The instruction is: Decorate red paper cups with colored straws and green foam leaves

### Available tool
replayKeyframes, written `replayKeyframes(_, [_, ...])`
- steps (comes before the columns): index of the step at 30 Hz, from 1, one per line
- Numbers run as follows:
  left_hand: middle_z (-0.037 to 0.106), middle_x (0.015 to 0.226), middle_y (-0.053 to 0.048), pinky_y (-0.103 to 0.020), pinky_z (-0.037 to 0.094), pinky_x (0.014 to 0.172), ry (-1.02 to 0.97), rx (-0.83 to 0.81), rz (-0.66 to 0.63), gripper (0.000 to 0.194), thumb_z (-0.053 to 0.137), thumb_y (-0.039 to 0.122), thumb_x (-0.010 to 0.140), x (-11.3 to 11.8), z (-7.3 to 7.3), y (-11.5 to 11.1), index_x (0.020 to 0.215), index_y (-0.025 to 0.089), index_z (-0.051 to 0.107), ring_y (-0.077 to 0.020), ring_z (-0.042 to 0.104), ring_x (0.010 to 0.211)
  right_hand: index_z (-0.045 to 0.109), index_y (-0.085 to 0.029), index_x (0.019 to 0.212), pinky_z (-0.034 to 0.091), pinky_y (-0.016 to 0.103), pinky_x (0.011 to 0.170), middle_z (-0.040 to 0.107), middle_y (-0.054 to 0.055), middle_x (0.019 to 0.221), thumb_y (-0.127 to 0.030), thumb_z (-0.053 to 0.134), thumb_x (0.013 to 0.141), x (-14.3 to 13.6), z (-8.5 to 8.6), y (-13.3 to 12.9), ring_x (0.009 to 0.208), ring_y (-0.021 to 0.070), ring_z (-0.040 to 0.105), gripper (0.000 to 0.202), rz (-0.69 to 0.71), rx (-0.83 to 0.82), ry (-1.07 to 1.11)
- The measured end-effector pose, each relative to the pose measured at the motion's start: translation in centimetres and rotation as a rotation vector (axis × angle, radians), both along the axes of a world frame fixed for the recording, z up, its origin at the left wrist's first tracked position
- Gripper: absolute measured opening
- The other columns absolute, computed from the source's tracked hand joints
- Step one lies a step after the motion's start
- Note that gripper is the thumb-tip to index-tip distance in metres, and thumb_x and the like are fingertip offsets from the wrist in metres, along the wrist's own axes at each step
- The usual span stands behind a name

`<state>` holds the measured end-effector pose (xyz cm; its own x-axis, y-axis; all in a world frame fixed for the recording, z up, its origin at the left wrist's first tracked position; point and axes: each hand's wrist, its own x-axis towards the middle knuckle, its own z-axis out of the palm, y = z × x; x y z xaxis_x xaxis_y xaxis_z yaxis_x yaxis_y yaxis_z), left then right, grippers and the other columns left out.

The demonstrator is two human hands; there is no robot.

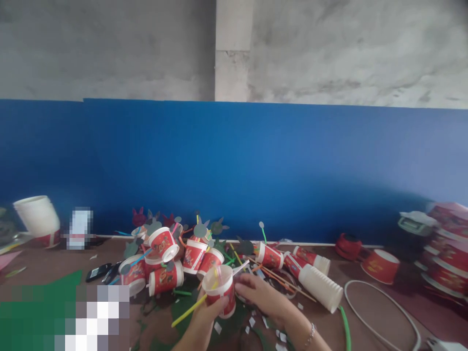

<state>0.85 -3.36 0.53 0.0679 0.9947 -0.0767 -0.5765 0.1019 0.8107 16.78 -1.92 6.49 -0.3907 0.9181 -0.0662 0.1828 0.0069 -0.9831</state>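
Observation:
My left hand (210, 307) is wrapped round a red-and-white paper cup (227, 298), its open rim tilted up. A yellow stick (189, 311) slants down to the left across the front of that hand, and a white stick (241, 267) pokes out over the cup's right rim. Close at the cup's right side is my right hand (258, 291), its fingers loosely bent and apart; I see nothing held in them. Whether its fingertips touch the cup I cannot tell.
Behind the hands lie several red cups (166, 279) with coloured sticks and cut-out animal shapes. A stack of white cups (321, 287) lies to the right, near a white hoop (383, 285). Small white scraps (252, 321) dot the table. A blue panel (234, 170) stands behind.

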Motion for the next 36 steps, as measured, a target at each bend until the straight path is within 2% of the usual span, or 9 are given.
replayKeyframes(4, [0.072, 0.097, -0.012, -0.043, 0.045, 0.090, 0.086, 0.072, 0.033, 0.071, 0.087, 0.040, 0.044, 0.1, -0.6, 0.0, 0.108, 0.019, 0.066, -0.0346, 0.062, 0.100, 0.066, -0.014, 0.069, 0.037, 0.024, 0.058, 0.058, -0.002, 0.059, -0.049, 0.061, 0.075, -0.5, 0.9, 0.3, 0.060, 0.0127, 0.050, 0.036, -0.182, 0.070, 0.084])
replayKeyframes(8, [0.073, 0.089, -0.011, -0.042, 0.045, 0.090, 0.143, 0.079, 0.052, 0.068, 0.086, 0.039, 0.046, 0.1, -0.8, -0.2, 0.107, 0.018, 0.066, -0.0335, 0.063, 0.097, 0.061, -0.013, 0.061, 0.031, 0.024, 0.053, 0.050, -0.004, 0.052, -0.048, 0.063, 0.070, -1.1, 0.7, 0.3, 0.052, 0.0101, 0.040, 0.035, -0.264, 0.102, 0.092])
replayKeyframes(12, [0.073, 0.086, -0.011, -0.041, 0.045, 0.088, 0.162, 0.075, 0.035, 0.067, 0.086, 0.037, 0.046, 0.1, -0.8, -0.3, 0.107, 0.018, 0.065, -0.0322, 0.063, 0.093, 0.060, -0.013, 0.059, 0.031, 0.023, 0.052, 0.048, -0.003, 0.052, -0.042, 0.062, 0.071, -1.4, 0.5, 0.1, 0.053, 0.0106, 0.040, 0.031, -0.315, 0.196, -0.007])
replayKeyframes(15, [0.072, 0.092, -0.011, -0.042, 0.045, 0.090, 0.170, 0.130, 0.022, 0.069, 0.085, 0.040, 0.048, 0.1, -0.5, -0.3, 0.110, 0.019, 0.064, -0.0317, 0.062, 0.097, 0.060, -0.014, 0.064, 0.035, 0.023, 0.053, 0.051, -0.003, 0.053, -0.043, 0.061, 0.073, -1.2, 0.5, 0.2, 0.054, 0.0122, 0.045, 0.030, -0.364, 0.183, 0.032])
replayKeyframes(18, [0.071, 0.097, -0.011, -0.039, 0.045, 0.090, 0.174, 0.188, 0.046, 0.057, 0.082, 0.039, 0.056, -0.1, 0.2, -0.1, 0.107, 0.020, 0.064, -0.0294, 0.060, 0.102, 0.059, -0.016, 0.069, 0.037, 0.023, 0.054, 0.055, -0.002, 0.058, -0.047, 0.059, 0.075, -0.8, 0.5, 0.4, 0.057, 0.0133, 0.049, 0.032, -0.431, 0.120, 0.160])
replayKeyframes(22, [0.072, 0.092, -0.009, -0.031, 0.049, 0.081, 0.245, 0.212, 0.180, 0.035, 0.077, 0.040, 0.065, -0.8, 1.3, 0.1, 0.091, 0.017, 0.069, -0.0257, 0.064, 0.092, 0.056, -0.016, 0.067, 0.038, 0.024, 0.054, 0.056, -0.002, 0.058, -0.051, 0.060, 0.072, -0.4, 0.1, 0.7, 0.056, 0.0140, 0.050, 0.036, -0.509, 0.113, 0.210])
replayKeyframes(25, [0.071, 0.087, -0.008, -0.030, 0.050, 0.078, 0.329, 0.239, 0.238, 0.029, 0.076, 0.039, 0.067, -1.3, 1.3, 0.2, 0.084, 0.017, 0.071, -0.0240, 0.064, 0.086, 0.056, -0.017, 0.067, 0.037, 0.024, 0.051, 0.055, -0.002, 0.057, -0.051, 0.059, 0.073, -0.4, -0.2, 0.9, 0.054, 0.0139, 0.050, 0.034, -0.532, 0.113, 0.186])
replayKeyframes(32, [0.069, 0.092, -0.009, -0.031, 0.046, 0.086, 0.516, 0.435, 0.246, 0.017, 0.071, 0.034, 0.073, -1.8, 0.8, 0.3, 0.080, 0.019, 0.074, -0.0246, 0.060, 0.092, 0.049, -0.020, 0.066, 0.036, 0.024, 0.049, 0.054, -0.002, 0.054, -0.038, 0.052, 0.078, -0.1, 0.0, 0.8, 0.053, 0.0146, 0.051, 0.023, -0.519, 0.232, -0.013])
replayKeyframes(36, [0.067, 0.084, -0.007, -0.029, 0.048, 0.078, 0.534, 0.436, 0.239, 0.020, 0.065, 0.037, 0.078, -1.7, 1.3, -0.1, 0.078, 0.019, 0.072, -0.0228, 0.061, 0.084, 0.049, -0.020, 0.065, 0.038, 0.025, 0.052, 0.058, -0.001, 0.057, -0.033, 0.051, 0.078, 0.1, 0.4, 0.7, 0.054, 0.0155, 0.053, 0.019, -0.478, 0.334, -0.139])
